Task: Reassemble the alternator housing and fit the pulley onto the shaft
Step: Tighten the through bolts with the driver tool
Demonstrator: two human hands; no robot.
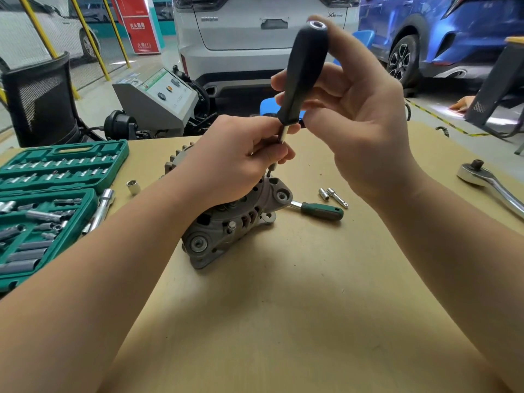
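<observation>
At the far left, an open green plastic socket-set case lies on the tan cardboard-covered surface, its trays filled with chrome sockets and bits. Beside its right edge rest a long chrome extension bar and, a little farther right, a single short chrome socket standing apart.

In the middle sits the grey cast-metal alternator housing, lying tilted on the surface with its mounting ears toward the viewer. The left hand lies over the top of the housing, its fingers curled round and pinching the thin steel shaft of a black-handled screwdriver-style driver. The driver stands nearly upright, leaning slightly right, with its tip down at the housing's upper edge.

The right hand grips the black handle, fingers wrapped round it from the right side and a fingertip near the chrome cap at the top.

Right of the housing lie a small green-handled ratchet, partly hidden behind the housing, and two small chrome sockets or adapters just beyond it. At the far right edge rests a large chrome ratchet wrench.
</observation>
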